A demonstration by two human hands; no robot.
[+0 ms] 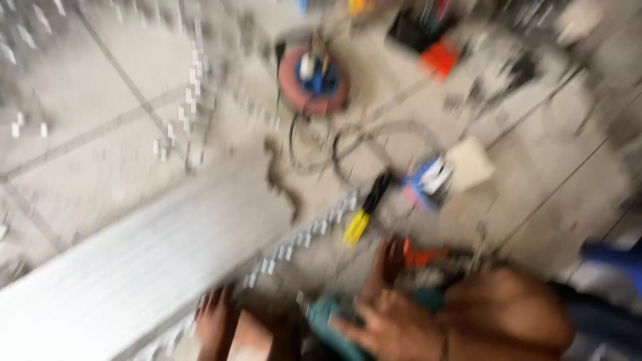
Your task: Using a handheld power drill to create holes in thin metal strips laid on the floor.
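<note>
Teal power tool under right hand's grip.

I'm over a building-site floor — dusty tiles, a metal rail at eight o'clock, cable reel at twelve — tools scattered about.

Left hand: low in view, fingers pointing down, blurred. Right hand: fingers spread and raised, forearm bare; grip indistinct.
</note>
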